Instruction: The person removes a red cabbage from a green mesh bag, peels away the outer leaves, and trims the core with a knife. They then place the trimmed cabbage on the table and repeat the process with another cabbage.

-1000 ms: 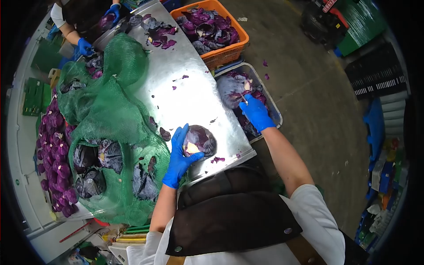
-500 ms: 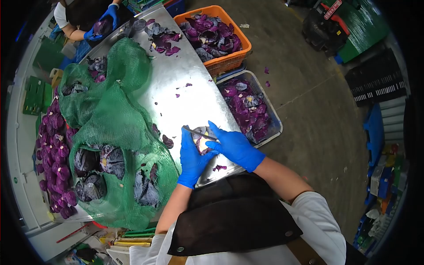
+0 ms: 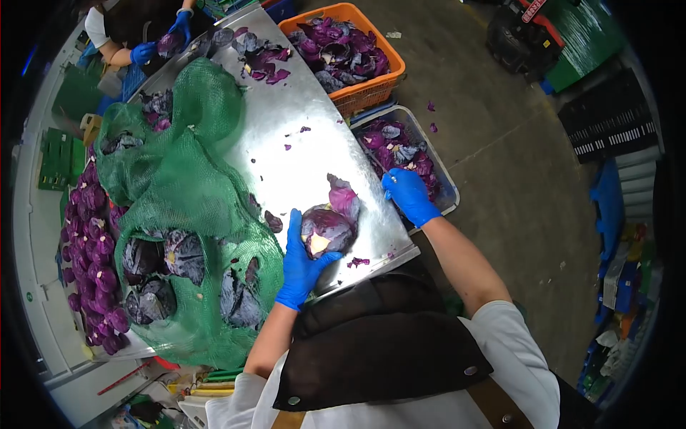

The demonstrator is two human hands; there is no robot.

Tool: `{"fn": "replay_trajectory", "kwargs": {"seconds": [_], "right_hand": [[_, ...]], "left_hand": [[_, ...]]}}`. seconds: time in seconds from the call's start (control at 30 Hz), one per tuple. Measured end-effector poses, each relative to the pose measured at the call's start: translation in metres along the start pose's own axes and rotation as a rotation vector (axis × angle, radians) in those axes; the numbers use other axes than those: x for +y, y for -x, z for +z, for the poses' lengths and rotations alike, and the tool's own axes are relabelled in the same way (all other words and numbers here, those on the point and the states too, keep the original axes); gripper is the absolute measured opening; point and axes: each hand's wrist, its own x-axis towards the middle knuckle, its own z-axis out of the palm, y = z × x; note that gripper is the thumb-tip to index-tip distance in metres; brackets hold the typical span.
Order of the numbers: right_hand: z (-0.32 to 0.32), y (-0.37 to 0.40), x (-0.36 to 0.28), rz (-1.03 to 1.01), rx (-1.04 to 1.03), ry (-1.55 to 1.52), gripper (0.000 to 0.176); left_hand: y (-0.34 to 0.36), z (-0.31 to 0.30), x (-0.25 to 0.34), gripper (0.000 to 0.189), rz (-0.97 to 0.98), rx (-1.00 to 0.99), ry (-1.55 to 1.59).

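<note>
My left hand (image 3: pixel 304 264), in a blue glove, grips a red cabbage (image 3: pixel 329 230) from its left side on the metal table. The pale cut stem of the cabbage faces toward me. A loosened purple leaf (image 3: pixel 344 200) stands out at its far side. Beyond the table's right edge, my gloved right hand (image 3: pixel 409 194) is closed around a knife (image 3: pixel 374 160), its thin blade pointing up and left over the grey crate (image 3: pixel 449 179) of leaves. The knife's handle is hidden in my fingers.
Green netting (image 3: pixel 186 179) with several dark cabbages covers the table's left part. Peeled purple cabbages (image 3: pixel 93 250) are heaped farther left. An orange crate (image 3: pixel 395 64) of leaves stands beyond the grey one. A co-worker's gloved hands (image 3: pixel 161 44) hold a cabbage at the far end.
My right hand has moved right with the knife, away from the cabbage to beyond the table edge. The cabbage, still in my left hand, now shows its purple side and a leaf standing off it.
</note>
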Motion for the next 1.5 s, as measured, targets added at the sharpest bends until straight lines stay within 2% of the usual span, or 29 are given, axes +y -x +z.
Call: {"fn": "replay_trajectory", "kwargs": {"seconds": [0.03, 0.1, 0.13, 0.2, 0.23, 0.3, 0.33, 0.37, 0.4, 0.47, 0.5, 0.57, 0.63, 0.67, 0.73, 0.77, 0.87, 0.9, 1.07, 1.1, 1.13, 1.2, 1.3, 1.33, 1.4, 1.43, 1.5], "right_hand": [[-0.001, 0.006, -0.008, -0.077, -0.014, -0.098, 0.037], [0.011, 0.028, -0.028, -0.225, -0.034, -0.306, 0.048], [0.03, 0.034, -0.032, -0.195, 0.016, -0.304, 0.062], [0.045, 0.051, -0.054, -0.281, 0.112, -0.124, 0.068], [0.056, 0.045, -0.045, -0.254, 0.054, -0.277, 0.064], [0.075, 0.031, -0.028, -0.194, -0.062, -0.577, 0.058], [0.069, 0.03, -0.026, -0.158, -0.042, -0.401, 0.054], [0.057, 0.025, -0.023, -0.125, -0.024, -0.226, 0.05], [0.041, 0.019, -0.024, -0.096, -0.003, -0.053, 0.046], [0.027, -0.006, 0.006, -0.038, 0.246, 0.06, 0.04], [0.014, -0.016, 0.021, -0.117, 0.229, 0.239, 0.047], [0.013, 0.013, -0.019, -0.406, 0.325, 0.107, 0.055], [0.015, 0.039, -0.066, -0.481, 0.145, 0.004, 0.063], [0.023, 0.049, -0.078, -0.404, -0.093, -0.038, 0.067], [0.042, 0.051, -0.071, -0.498, -0.313, -0.139, 0.071], [0.043, 0.052, -0.067, -0.415, -0.321, -0.192, 0.069], [0.035, 0.062, -0.059, -0.376, -0.238, -0.096, 0.066], [0.032, 0.064, -0.061, -0.359, -0.239, -0.045, 0.065], [0.025, 0.078, -0.092, -0.345, -0.228, 0.284, 0.057], [0.024, 0.074, -0.092, -0.367, -0.206, 0.248, 0.048], [0.028, 0.056, -0.073, -0.412, -0.184, 0.296, 0.045], [0.037, 0.001, -0.027, -0.526, -0.123, 0.396, 0.04], [0.047, 0.004, -0.03, -0.465, -0.199, -0.189, 0.035], [0.054, 0.019, -0.046, -0.277, -0.25, -0.459, 0.035], [0.055, 0.032, -0.067, -0.369, -0.072, -0.386, 0.042], [0.034, 0.043, -0.086, -0.35, -0.092, -0.11, 0.051], [0.027, 0.051, -0.084, -0.436, -0.122, 0.123, 0.046]], "left_hand": [[0.0, 0.0, -0.003, 0.123, -0.006, 0.003, 0.095], [-0.004, -0.002, 0.002, 0.123, 0.009, -0.024, -0.022], [-0.008, -0.004, 0.007, 0.123, 0.019, -0.041, -0.084], [-0.013, 0.001, 0.014, 0.12, 0.054, 0.023, -0.277], [-0.015, 0.005, 0.018, 0.119, 0.072, 0.053, -0.374], [-0.019, 0.012, 0.033, 0.116, -0.085, 0.078, -0.262], [-0.018, 0.015, 0.037, 0.114, -0.17, 0.093, -0.202], [-0.016, 0.019, 0.025, 0.109, -0.082, 0.136, -0.219], [-0.014, 0.018, 0.023, 0.108, -0.089, 0.134, -0.203], [-0.01, 0.01, 0.018, 0.107, -0.098, 0.133, -0.175], [-0.01, 0.009, 0.008, 0.106, -0.112, 0.132, 0.068], [-0.011, -0.001, 0.01, 0.107, -0.078, 0.039, -0.033], [-0.025, -0.006, 0.018, 0.113, 0.019, -0.073, -0.237], [-0.028, -0.003, 0.026, 0.115, 0.05, -0.039, -0.192], [-0.029, 0.002, 0.037, 0.12, 0.109, 0.024, -0.109], [-0.024, -0.001, 0.032, 0.125, 0.122, 0.069, -0.386], [-0.017, 0.02, 0.031, 0.125, -0.167, 0.086, 0.256], [-0.023, 0.023, 0.03, 0.123, -0.079, 0.115, 0.038], [-0.042, 0.028, 0.024, 0.121, -0.097, 0.106, -0.062], [-0.042, 0.028, 0.028, 0.12, -0.117, 0.103, -0.102], [-0.039, 0.027, 0.03, 0.12, -0.142, 0.1, -0.145], [-0.029, 0.023, 0.026, 0.119, -0.076, 0.045, -0.235], [-0.014, 0.023, 0.029, 0.117, 0.05, 0.057, -0.309], [-0.014, 0.021, 0.025, 0.117, 0.003, 0.041, -0.23], [-0.023, 0.016, 0.013, 0.117, -0.072, 0.024, -0.069], [-0.025, 0.013, 0.016, 0.118, -0.094, 0.017, 0.0], [-0.029, 0.009, 0.018, 0.119, -0.109, -0.012, -0.026]]}}
